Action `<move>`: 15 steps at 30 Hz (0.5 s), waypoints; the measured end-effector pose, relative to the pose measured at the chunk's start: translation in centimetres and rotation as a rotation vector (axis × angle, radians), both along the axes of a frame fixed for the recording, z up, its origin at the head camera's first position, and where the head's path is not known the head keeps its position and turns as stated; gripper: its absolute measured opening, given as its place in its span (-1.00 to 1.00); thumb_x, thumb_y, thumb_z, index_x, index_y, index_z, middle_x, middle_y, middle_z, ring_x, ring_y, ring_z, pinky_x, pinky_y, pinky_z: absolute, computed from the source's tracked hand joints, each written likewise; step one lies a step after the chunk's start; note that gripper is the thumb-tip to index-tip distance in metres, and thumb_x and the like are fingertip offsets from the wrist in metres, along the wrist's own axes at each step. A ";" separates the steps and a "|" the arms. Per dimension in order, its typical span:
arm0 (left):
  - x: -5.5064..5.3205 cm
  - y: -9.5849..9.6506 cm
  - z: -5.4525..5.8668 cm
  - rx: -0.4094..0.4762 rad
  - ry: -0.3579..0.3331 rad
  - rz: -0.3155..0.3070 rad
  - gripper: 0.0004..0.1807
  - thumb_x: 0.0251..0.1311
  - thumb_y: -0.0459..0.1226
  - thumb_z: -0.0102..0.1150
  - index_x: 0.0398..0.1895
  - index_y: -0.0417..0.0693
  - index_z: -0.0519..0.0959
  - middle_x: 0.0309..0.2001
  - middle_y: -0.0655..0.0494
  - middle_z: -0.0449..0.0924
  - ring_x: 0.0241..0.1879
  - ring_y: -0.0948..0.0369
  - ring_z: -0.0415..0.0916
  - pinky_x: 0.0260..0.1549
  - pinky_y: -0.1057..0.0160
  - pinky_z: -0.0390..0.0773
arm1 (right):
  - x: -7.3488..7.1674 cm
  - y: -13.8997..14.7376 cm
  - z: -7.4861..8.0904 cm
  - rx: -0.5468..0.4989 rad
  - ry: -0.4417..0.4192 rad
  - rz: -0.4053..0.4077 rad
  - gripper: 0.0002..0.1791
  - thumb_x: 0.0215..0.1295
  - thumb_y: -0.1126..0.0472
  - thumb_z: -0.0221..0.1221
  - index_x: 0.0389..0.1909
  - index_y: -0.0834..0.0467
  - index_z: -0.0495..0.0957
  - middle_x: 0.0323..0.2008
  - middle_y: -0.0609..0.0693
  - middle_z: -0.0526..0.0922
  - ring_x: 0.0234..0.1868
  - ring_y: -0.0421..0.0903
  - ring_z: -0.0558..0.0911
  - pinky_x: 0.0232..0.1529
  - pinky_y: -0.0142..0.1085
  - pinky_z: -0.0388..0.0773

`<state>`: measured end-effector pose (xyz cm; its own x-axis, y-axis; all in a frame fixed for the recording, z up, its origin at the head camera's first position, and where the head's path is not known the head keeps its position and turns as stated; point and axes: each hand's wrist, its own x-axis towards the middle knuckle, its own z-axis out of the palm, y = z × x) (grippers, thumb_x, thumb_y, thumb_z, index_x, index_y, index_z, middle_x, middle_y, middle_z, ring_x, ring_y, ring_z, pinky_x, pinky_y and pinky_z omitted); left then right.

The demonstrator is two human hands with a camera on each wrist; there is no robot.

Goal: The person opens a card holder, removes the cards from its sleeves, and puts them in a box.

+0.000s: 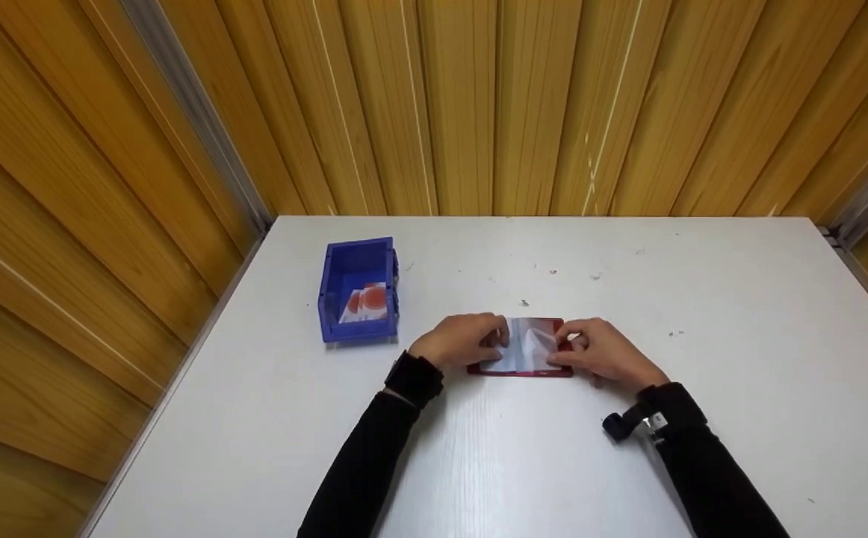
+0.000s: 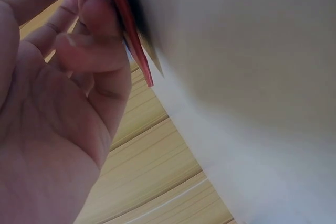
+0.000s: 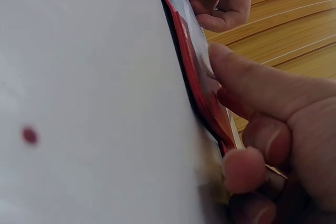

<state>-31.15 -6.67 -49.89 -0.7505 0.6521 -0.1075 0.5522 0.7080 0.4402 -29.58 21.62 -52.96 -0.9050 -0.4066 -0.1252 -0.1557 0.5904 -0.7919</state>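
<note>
A red card holder (image 1: pixel 562 371) with clear plastic sleeves (image 1: pixel 520 350) lies open on the white table in the head view. My left hand (image 1: pixel 462 341) holds its left side, fingers bent over the sleeves. At the right side, the thumb and forefinger of my right hand (image 1: pixel 607 351) pinch the clear film, which looks creased. The right wrist view shows the red edge (image 3: pixel 190 66) side-on, with the right thumb (image 3: pixel 252 80) against the film. In the left wrist view, curled fingers (image 2: pixel 97 51) are by the red edge; the thumb's contact is hidden.
A blue bin (image 1: pixel 361 331) stands at the back left of the table, holding white cards (image 1: pixel 373 299) with red circles. Small dark marks dot the tabletop (image 1: pixel 703 299). Wood-patterned walls (image 1: pixel 524 112) rise behind and to the left.
</note>
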 end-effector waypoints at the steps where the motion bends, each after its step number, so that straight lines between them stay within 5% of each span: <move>1: 0.0 0.0 0.0 0.000 0.000 0.002 -0.82 0.35 -0.19 0.35 -0.05 0.09 0.61 -0.23 0.21 0.57 -0.23 0.29 0.47 -0.13 0.29 0.50 | 0.0 0.0 0.0 0.000 -0.003 0.002 -0.74 0.24 -0.03 0.45 -0.24 0.02 0.64 -0.73 -0.16 0.40 -0.83 -0.21 0.38 -0.76 -0.31 0.37; 10: -0.1 -0.1 0.1 -0.001 0.010 0.001 -0.82 0.36 -0.18 0.35 -0.04 0.11 0.61 -0.24 0.21 0.57 -0.23 0.28 0.47 -0.12 0.30 0.50 | 0.0 0.1 0.0 0.002 0.027 0.031 -0.77 0.45 0.06 0.28 -0.39 0.07 0.60 -0.80 -0.18 0.39 -0.83 -0.22 0.40 -0.73 -0.30 0.41; 15: -0.1 -0.3 -0.1 0.019 0.012 -0.021 -0.80 0.34 -0.20 0.36 -0.03 0.06 0.62 -0.24 0.18 0.58 -0.24 0.29 0.47 -0.15 0.31 0.48 | 0.1 0.1 -0.2 -0.100 -0.024 0.068 -0.71 0.54 0.02 0.17 -0.31 0.14 0.61 -0.78 -0.13 0.42 -0.81 -0.22 0.44 -0.73 -0.31 0.44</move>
